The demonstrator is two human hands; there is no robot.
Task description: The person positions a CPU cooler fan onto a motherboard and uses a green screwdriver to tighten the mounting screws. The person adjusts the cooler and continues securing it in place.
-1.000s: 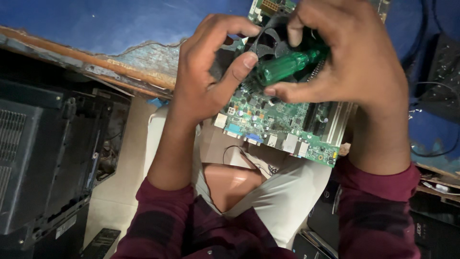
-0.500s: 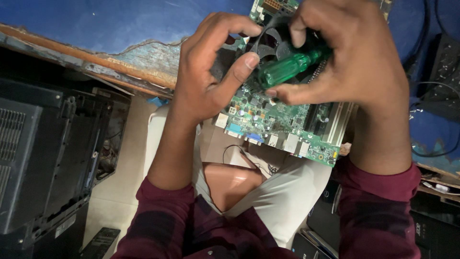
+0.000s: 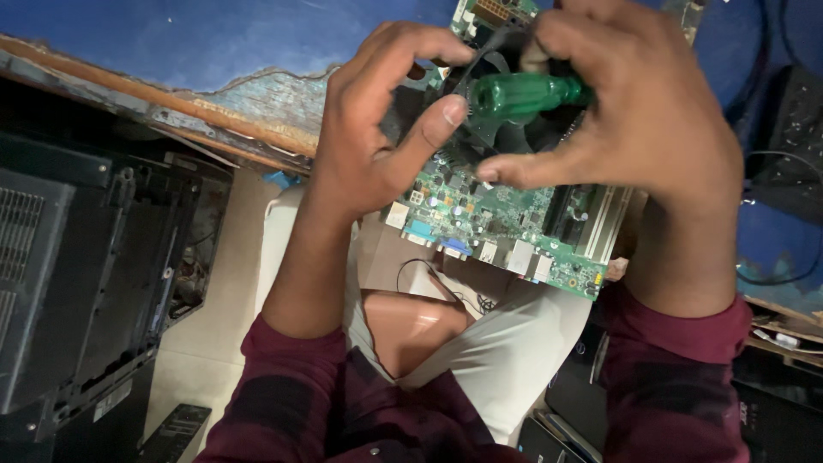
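A green computer motherboard (image 3: 506, 227) juts over the edge of a blue worktop, its connector ports facing me. On it sits a black cooler fan (image 3: 506, 137), partly hidden by my fingers. My right hand (image 3: 639, 137) is closed around the translucent green handle of a screwdriver (image 3: 514, 93), held over the fan. My left hand (image 3: 377, 141) curls over the fan's left side, thumb pressing against the screwdriver handle. Both wrists wear dark maroon sleeves.
The blue worktop (image 3: 214, 43) has a worn, peeling wooden edge. A black open computer case (image 3: 77, 283) stands at the left. Black cables (image 3: 780, 214) and dark boxes lie at the right. My light trousers and bare knee (image 3: 411, 326) show below the board.
The view has shifted slightly. Both hands stay on the fan and screwdriver, with the handle now a little higher and more level.
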